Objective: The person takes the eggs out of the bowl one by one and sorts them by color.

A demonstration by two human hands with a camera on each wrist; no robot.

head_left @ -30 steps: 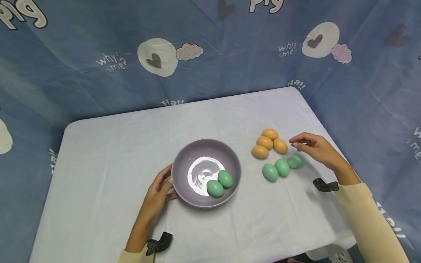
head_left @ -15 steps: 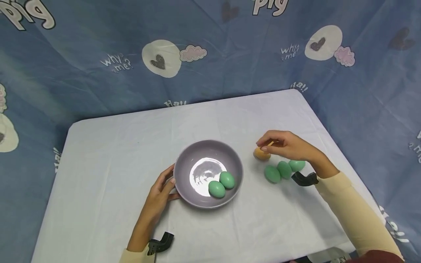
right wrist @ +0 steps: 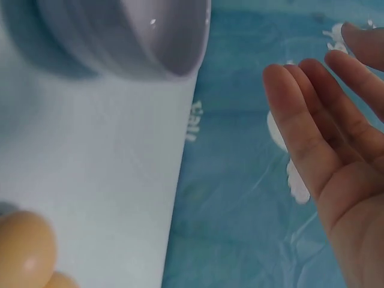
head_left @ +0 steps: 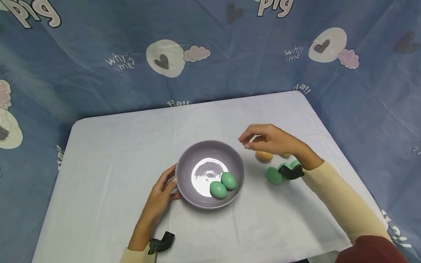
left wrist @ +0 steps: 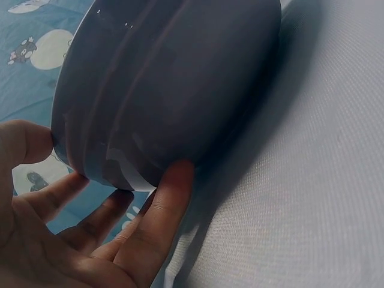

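A purple-grey bowl [head_left: 185, 160] stands on the white-covered table, with two green eggs [head_left: 223, 185] inside. My left hand [head_left: 160, 193] holds its left side; in the left wrist view the thumb meets the rim and the fingers lie along the outer wall [left wrist: 162, 78]. My right hand [head_left: 268, 138] hovers right of the bowl, fingers loosely extended and nothing in them, as the right wrist view also shows. Beneath it an orange egg [head_left: 264, 157] shows, others being partly hidden by the hand. Green eggs [head_left: 274, 176] lie nearer, partly covered by the black wrist mount.
The white tablecloth [head_left: 125, 164] spreads around the bowl, mostly to its left and front. Behind and right of the table hangs a blue printed fabric [head_left: 230, 73]. The black wrist mount [head_left: 161, 243] on the left arm sits close to the cloth.
My right hand has moved left from the far side of the eggs, over the orange ones, towards the bowl. My left hand stays on the bowl. The view has shifted slightly.
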